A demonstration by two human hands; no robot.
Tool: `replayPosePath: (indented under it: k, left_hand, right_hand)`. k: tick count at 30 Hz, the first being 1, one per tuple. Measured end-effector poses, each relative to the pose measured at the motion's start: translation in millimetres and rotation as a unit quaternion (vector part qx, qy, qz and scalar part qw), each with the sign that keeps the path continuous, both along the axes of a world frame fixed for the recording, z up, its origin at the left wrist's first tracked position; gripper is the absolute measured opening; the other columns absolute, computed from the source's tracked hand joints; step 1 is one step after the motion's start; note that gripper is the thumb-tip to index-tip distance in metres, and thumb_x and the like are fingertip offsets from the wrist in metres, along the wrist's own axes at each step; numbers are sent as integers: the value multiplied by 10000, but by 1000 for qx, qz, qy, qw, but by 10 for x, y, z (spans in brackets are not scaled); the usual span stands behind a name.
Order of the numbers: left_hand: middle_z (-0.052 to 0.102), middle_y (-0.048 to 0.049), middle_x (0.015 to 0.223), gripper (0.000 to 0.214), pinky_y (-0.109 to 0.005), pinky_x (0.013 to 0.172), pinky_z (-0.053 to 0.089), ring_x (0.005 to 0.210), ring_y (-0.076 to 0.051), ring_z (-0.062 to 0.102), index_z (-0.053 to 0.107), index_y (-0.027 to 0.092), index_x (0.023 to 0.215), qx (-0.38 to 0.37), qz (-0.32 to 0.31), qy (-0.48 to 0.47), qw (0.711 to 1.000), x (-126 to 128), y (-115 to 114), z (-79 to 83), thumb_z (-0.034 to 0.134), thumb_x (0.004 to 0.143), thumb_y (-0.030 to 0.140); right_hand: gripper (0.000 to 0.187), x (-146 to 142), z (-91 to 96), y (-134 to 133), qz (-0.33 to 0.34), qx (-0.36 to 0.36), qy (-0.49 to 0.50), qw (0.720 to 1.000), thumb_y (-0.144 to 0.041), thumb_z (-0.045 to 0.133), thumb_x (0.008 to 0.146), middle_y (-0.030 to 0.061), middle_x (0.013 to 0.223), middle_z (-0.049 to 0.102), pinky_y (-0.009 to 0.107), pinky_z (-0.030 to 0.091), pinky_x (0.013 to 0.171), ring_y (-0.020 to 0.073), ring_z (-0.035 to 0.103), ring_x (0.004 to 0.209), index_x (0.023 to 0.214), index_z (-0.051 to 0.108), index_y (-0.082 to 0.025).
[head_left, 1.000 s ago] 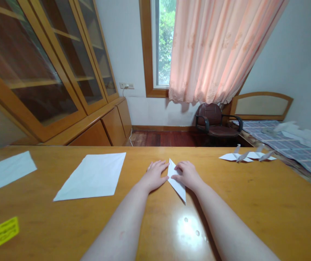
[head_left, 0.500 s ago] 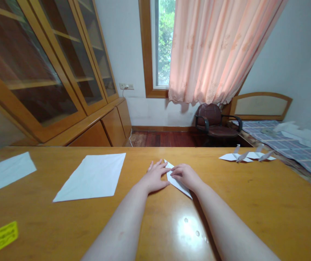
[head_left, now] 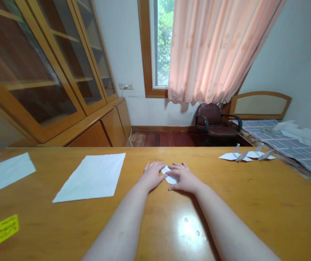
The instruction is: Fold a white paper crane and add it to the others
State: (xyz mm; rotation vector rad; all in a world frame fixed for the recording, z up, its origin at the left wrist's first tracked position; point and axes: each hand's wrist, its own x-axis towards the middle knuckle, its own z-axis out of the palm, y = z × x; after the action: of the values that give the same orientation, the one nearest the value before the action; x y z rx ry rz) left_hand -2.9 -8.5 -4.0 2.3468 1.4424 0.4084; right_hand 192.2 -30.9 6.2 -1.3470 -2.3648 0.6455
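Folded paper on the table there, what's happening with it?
A person works at a wooden table. Both hands lie flat on a folded white paper, the left hand at its left edge, the right hand covering most of it. A white sheet lies to the left; folded paper shapes sit at the far right.

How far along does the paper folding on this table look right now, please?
Done: a few folded white figures sit far right on the table. In hand: the left hand and right hand press a small, partly folded piece flat. Left: an unfolded sheet beside the left hand and another sheet at the left edge.
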Motion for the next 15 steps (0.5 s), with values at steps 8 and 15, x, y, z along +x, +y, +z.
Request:
replayPosePath:
  k: [8,15]
  left_hand:
    - [557,-14,1248,333,-444,1067,218,1193,-213,433,589,317,1134,15,27,-15,999,10,-7,48,474,830,388]
    - [557,-23,1247,318,-449,1066,224,1173,-222,453,610,306,1111,24,46,-16,999,0,17,12,472,832,372]
  right_hand:
    - [427,16,3,-12,-24,58,-85,994,-510,587,753,54,1338,471,566,41,1042,296,320,1267,1150,588,-354]
    - [233,20,32,5,-48,114,-76,989,-355,550,823,68,1115,621,438,278,983,219,518,1024,1005,665,-266]
